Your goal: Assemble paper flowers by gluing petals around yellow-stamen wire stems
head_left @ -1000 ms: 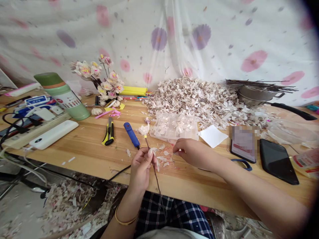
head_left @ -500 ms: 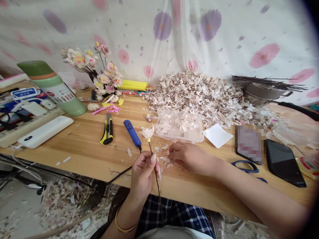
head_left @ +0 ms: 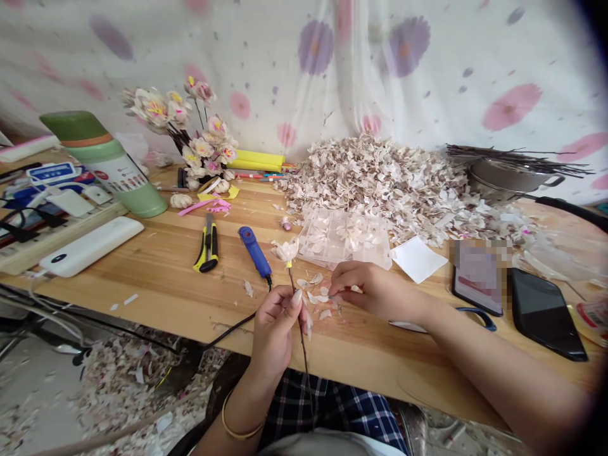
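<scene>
My left hand (head_left: 274,332) is closed around a thin dark twig (head_left: 304,358), held at a slight tilt above the table's front edge. On the twig's top sits a small whitish petal flower (head_left: 285,249) with a yellow band beneath it. A pale petal (head_left: 306,320) shows by the fingers of that hand. My right hand (head_left: 363,288) is low over the tabletop, its fingertips pinched together beside several loose petals (head_left: 314,297). What lies between those fingertips is too small to make out. Behind it is a clear compartment tray (head_left: 327,244) with petals on it.
A big heap of pale shavings (head_left: 375,177) rises at the back. A blue corded tool (head_left: 255,251) and a yellow-black utility knife (head_left: 207,246) lie left. Scissors (head_left: 482,318) and a dark phone (head_left: 546,313) lie right. Finished flowers (head_left: 204,145) and a green bottle (head_left: 118,177) stand back left.
The right hand has shifted slightly right and its fingertips have come together beside the petals. More of the scissors shows near the forearm. The left hand still holds the twig; the view has shifted slightly.
</scene>
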Motion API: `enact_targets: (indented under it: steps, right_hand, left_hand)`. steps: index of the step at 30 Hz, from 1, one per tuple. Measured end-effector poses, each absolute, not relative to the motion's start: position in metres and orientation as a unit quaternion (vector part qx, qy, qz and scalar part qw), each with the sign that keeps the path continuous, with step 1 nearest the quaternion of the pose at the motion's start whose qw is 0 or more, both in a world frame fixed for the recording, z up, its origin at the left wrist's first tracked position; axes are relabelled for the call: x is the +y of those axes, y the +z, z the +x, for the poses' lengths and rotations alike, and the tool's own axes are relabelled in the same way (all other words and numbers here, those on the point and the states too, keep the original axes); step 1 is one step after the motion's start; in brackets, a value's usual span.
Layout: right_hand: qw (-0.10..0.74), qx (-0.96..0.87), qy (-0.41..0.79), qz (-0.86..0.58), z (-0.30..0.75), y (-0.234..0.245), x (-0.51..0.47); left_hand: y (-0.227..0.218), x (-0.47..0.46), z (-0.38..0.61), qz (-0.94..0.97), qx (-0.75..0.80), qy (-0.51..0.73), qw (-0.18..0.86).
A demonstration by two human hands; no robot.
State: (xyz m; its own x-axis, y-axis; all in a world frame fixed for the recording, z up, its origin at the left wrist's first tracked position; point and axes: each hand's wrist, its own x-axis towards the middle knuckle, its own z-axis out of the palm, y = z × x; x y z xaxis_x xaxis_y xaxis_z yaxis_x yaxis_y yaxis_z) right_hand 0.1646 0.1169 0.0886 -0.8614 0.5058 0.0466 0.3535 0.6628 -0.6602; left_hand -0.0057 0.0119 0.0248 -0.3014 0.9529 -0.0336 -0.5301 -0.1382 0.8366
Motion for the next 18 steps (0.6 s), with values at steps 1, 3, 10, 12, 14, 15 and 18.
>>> enact_targets:
  steps: [1, 3, 10, 12, 14, 15, 18]
  right_hand:
    - [0.116, -0.888, 0.368, -0.249, 0.167, 0.092, 0.118]
    - [0.102, -0.860, 0.422, -0.270, 0.171, 0.100, 0.120]
    - [0.060, -0.823, 0.471, -0.310, 0.175, 0.113, 0.116]
    - [0.062, -0.824, 0.464, -0.319, 0.175, 0.113, 0.114]
    - [0.064, -0.820, 0.466, -0.325, 0.175, 0.113, 0.114]
    - [0.064, -0.818, 0.470, -0.326, 0.175, 0.112, 0.114]
    - [0.072, -0.810, 0.487, -0.318, 0.175, 0.110, 0.116]
  left_hand:
    - [0.026, 0.013, -0.005, 0.272, 0.399, 0.705, 0.519]
    - [0.027, 0.014, -0.003, 0.280, 0.418, 0.703, 0.503]
    - [0.032, 0.012, 0.008, 0.313, 0.471, 0.651, 0.506]
    - [0.032, 0.010, 0.011, 0.330, 0.474, 0.646, 0.500]
    - [0.032, 0.009, 0.012, 0.345, 0.471, 0.645, 0.493]
    - [0.032, 0.009, 0.012, 0.349, 0.470, 0.644, 0.493]
    - [0.029, 0.009, 0.012, 0.345, 0.468, 0.646, 0.495]
